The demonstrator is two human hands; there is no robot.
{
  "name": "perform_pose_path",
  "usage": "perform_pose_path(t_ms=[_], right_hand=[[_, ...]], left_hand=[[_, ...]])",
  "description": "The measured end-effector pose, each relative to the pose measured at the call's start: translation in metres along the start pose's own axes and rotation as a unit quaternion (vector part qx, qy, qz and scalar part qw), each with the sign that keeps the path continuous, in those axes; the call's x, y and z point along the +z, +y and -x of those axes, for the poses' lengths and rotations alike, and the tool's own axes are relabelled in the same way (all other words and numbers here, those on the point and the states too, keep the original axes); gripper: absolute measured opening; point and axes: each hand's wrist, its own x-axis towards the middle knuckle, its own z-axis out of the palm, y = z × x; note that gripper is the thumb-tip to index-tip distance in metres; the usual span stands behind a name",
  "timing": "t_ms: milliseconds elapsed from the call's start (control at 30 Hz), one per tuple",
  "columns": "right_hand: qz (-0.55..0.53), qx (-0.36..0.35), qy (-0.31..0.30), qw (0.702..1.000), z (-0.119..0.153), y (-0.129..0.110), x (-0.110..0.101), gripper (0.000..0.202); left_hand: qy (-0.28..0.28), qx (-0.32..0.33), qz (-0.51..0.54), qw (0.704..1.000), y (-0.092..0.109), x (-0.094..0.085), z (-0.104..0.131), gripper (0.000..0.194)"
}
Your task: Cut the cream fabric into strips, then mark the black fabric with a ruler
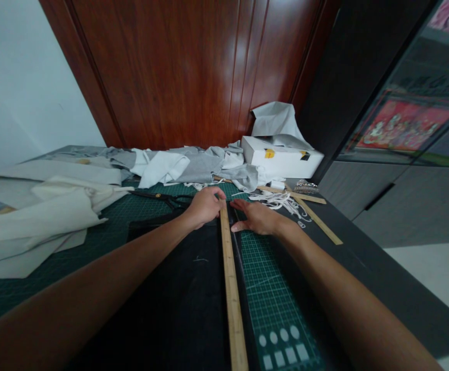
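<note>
A long wooden ruler (231, 278) lies lengthwise along the right side of a black cloth (170, 293), which bears a small white chalk-like mark. At the ruler's far end, my left hand (208, 207) pinches the ruler between thumb and fingers. Just right of the ruler, my right hand (253, 216) rests at the cloth's edge, thumb and fingers apart, holding nothing I can see. Black-handled scissors (170, 199) lie beyond the cloth, close to my left hand. Under the cloth is a green cutting mat (270, 281) with a printed grid.
Cream fabric (46, 216) is heaped at left, with grey and white scraps (201, 162) along the back. A white box (282, 158) stands at back right. White cords (278, 200) and more wooden rulers (319, 221) lie before it. A glass-fronted cabinet (402, 123) rises at right.
</note>
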Motion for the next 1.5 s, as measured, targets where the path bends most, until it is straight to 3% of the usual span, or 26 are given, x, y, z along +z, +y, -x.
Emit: perform_pose_path(t_ms=[67,333,500,733,1133,1500], right_hand=[[0.001,-0.002,0.000,1.000,0.000,0.000,0.000,0.080],[-0.009,0.005,-0.010,1.000,0.001,0.000,-0.002,0.082],[-0.009,0.012,-0.014,1.000,0.002,-0.004,-0.003,0.080],[-0.011,0.008,-0.013,1.000,0.003,-0.004,-0.004,0.081],[-0.050,-0.002,-0.014,0.999,0.003,0.000,-0.006,0.085],[-0.085,0.005,-0.036,0.996,0.005,0.006,-0.010,0.098]], left_hand=[[-0.008,0.006,0.035,0.999,-0.003,-0.001,0.001,0.007],[-0.074,-0.028,0.116,0.990,0.003,-0.010,0.004,0.027],[-0.051,-0.059,0.142,0.987,0.011,-0.004,0.004,0.027],[0.006,-0.058,0.175,0.983,0.005,0.005,0.007,0.021],[0.011,0.028,0.112,0.993,-0.015,0.008,0.010,0.009],[-0.014,0.074,0.037,0.996,-0.023,0.005,0.006,0.013]])
